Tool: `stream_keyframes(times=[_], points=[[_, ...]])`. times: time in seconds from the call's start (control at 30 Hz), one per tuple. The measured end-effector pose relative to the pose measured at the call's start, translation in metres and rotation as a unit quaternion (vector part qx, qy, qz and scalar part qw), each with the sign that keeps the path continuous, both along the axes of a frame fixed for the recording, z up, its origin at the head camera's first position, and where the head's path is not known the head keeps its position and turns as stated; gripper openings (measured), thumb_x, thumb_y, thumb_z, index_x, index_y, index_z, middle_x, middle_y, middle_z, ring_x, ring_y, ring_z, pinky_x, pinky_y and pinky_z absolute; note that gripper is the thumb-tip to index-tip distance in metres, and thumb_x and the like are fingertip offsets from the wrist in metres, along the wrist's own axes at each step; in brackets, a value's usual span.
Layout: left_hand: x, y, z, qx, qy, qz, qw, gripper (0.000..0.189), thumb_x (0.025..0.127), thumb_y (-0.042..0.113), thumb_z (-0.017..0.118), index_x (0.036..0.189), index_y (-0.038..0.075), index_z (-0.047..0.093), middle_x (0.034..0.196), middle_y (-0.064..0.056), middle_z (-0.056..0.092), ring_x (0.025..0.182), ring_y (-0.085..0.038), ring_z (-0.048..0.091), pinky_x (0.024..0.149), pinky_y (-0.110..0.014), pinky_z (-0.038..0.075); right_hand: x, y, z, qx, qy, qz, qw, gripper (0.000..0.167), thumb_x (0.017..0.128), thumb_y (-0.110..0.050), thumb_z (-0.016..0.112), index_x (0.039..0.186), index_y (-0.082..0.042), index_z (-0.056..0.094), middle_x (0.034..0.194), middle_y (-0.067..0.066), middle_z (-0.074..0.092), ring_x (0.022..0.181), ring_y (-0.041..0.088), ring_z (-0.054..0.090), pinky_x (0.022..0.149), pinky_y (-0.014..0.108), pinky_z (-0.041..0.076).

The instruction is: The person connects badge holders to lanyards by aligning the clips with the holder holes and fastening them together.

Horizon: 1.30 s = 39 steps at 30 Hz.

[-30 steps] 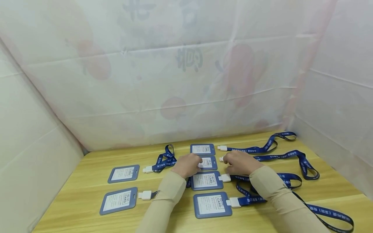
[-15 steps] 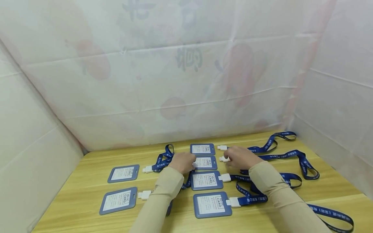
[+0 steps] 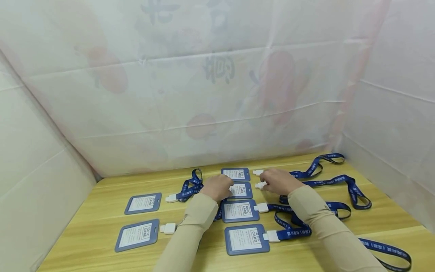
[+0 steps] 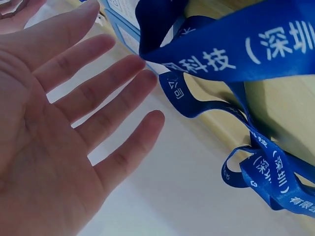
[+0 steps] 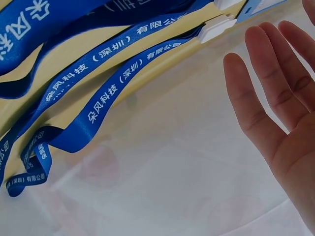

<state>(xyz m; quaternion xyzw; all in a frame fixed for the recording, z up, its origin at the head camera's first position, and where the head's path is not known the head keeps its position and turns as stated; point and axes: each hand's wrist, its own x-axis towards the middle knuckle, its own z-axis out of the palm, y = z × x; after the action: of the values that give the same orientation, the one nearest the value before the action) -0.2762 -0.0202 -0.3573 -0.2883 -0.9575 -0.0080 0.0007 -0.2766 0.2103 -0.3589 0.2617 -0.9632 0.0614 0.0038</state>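
Observation:
In the head view my left hand (image 3: pixel 217 187) hovers at the left side of the second badge holder (image 3: pixel 243 190) from the back, a blue frame with a white ID card. The left wrist view shows its fingers (image 4: pixel 118 103) straight and spread, close to a blue printed lanyard (image 4: pixel 216 59). My right hand (image 3: pixel 280 181) is over another blue lanyard (image 3: pixel 327 181), fingertips right at its white clip (image 3: pixel 261 185). Its fingers (image 5: pixel 275 78) look lightly bent and loose in the right wrist view. The right hand hides part of that lanyard.
Another badge holder (image 3: pixel 235 174) lies behind, and two more (image 3: pixel 241 210) in front, each with a white clip and lanyard to its right. Two badge holders (image 3: pixel 143 203) lie at left, with clips and lanyards (image 3: pixel 190 187) beside them. White sheeting (image 3: pixel 204 94) walls the wooden table (image 3: pixel 85 226).
My left hand shifted left, then a little back to the right. The right hand has moved slightly toward the back, leaving more of the second white clip in sight. The badge holders have stayed put.

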Motion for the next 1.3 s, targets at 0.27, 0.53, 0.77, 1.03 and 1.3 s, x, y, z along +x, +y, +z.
stream_keyframes(times=[0.27,0.53,0.77,1.03,1.3], points=[[-0.006,0.003,-0.004,0.017,-0.014,-0.013,0.9997,0.030,0.091,0.024,0.079,0.119,0.013,0.077,0.119,-0.002,0.072,0.110,-0.019,0.067,0.091,-0.032,0.056,-0.004,-0.003,0.002,0.016,-0.007,0.000,0.9998,0.015,0.088,-0.010,0.080,0.098,-0.001,0.074,0.092,0.007,0.070,0.076,0.017,0.061,0.069,0.034,0.056],[-0.009,0.008,-0.009,0.021,-0.032,-0.016,0.9991,0.033,0.092,0.024,0.078,0.123,0.013,0.075,0.124,-0.004,0.070,0.114,-0.020,0.065,0.096,-0.034,0.054,-0.005,-0.001,-0.002,0.027,0.004,0.001,0.9996,0.013,0.087,-0.011,0.081,0.095,-0.002,0.075,0.089,0.006,0.069,0.075,0.017,0.061,0.069,0.035,0.056],[-0.010,0.010,-0.011,0.005,-0.031,-0.011,0.9994,0.036,0.090,0.024,0.080,0.124,0.015,0.074,0.124,-0.005,0.069,0.115,-0.022,0.064,0.096,-0.036,0.054,-0.004,-0.005,-0.006,0.030,0.001,-0.009,0.9995,0.013,0.088,-0.009,0.079,0.097,0.000,0.076,0.091,0.009,0.069,0.078,0.020,0.063,0.073,0.037,0.057],[-0.011,0.014,-0.010,-0.021,-0.026,-0.003,0.9994,0.039,0.088,0.027,0.081,0.126,0.017,0.073,0.123,-0.004,0.069,0.113,-0.022,0.064,0.095,-0.036,0.054,-0.010,-0.006,-0.010,0.040,-0.006,-0.024,0.9989,0.021,0.089,-0.011,0.079,0.107,-0.001,0.075,0.104,0.013,0.069,0.093,0.028,0.067,0.083,0.042,0.058],[-0.011,0.013,-0.013,-0.028,-0.035,0.012,0.9989,0.042,0.086,0.026,0.083,0.126,0.017,0.073,0.119,-0.004,0.069,0.108,-0.021,0.064,0.093,-0.036,0.054,-0.016,-0.004,-0.019,0.046,0.006,-0.016,0.9988,0.021,0.086,-0.008,0.081,0.106,-0.002,0.076,0.106,0.014,0.069,0.095,0.029,0.068,0.086,0.042,0.058]])
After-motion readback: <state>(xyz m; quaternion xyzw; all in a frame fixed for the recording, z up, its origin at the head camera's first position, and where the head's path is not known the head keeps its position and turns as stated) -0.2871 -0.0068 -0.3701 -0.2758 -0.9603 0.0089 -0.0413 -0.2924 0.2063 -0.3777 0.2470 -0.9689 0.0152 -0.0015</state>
